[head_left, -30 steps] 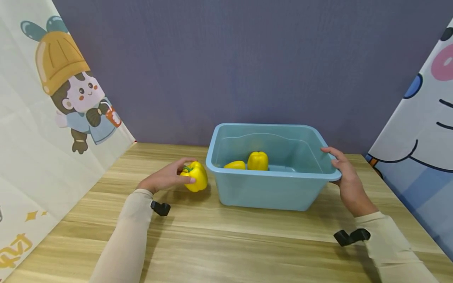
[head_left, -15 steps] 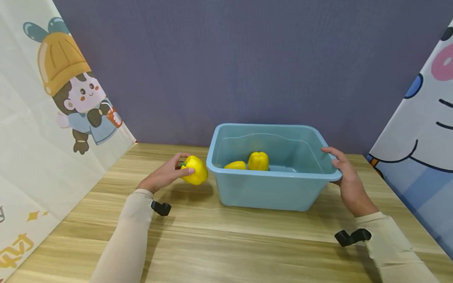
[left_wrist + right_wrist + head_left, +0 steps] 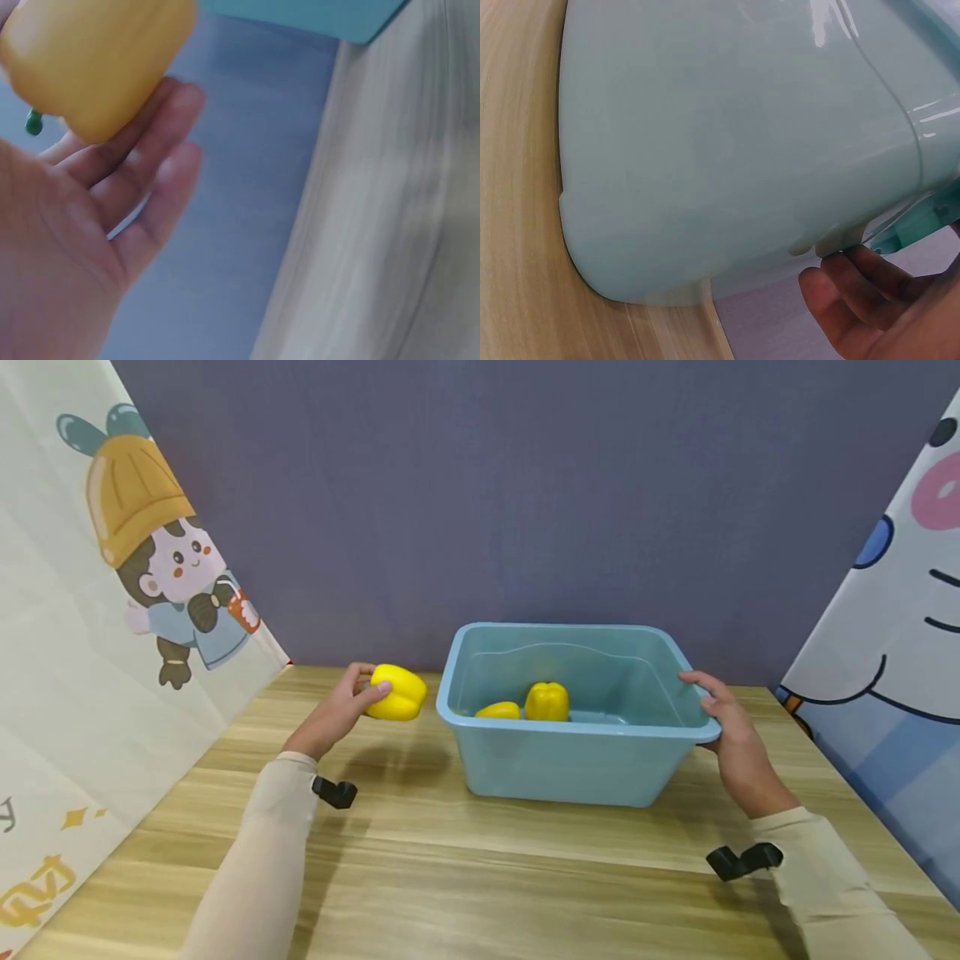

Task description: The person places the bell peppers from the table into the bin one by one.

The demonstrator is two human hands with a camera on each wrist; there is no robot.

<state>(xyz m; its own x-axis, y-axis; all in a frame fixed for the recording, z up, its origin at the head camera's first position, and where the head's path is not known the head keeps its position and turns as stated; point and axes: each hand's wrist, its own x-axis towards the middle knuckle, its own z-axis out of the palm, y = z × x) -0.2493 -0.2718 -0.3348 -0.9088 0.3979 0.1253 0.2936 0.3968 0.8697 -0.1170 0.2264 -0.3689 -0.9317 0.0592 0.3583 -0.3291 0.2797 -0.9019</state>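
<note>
My left hand holds a yellow bell pepper between thumb and fingers, raised over the table to the left of the blue bin. In the left wrist view the pepper shows its green stem turned toward the palm. At the bin's right end, my right hand grips the rim, thumb over the top and fingers underneath; the right wrist view shows those fingers against the outer wall. Inside the bin lie two more yellow peppers, one upright and one partly hidden by the front rim.
The bin stands on a wood-grain table, near a grey-purple back panel. White panels with cartoon prints flank the table, one on the left and one on the right. A black wrist mount sits on the left sleeve.
My left hand has lifted the bell pepper off the table, tilting it and drawing it slightly left, away from the bin. The right hand and bin have stayed put.
</note>
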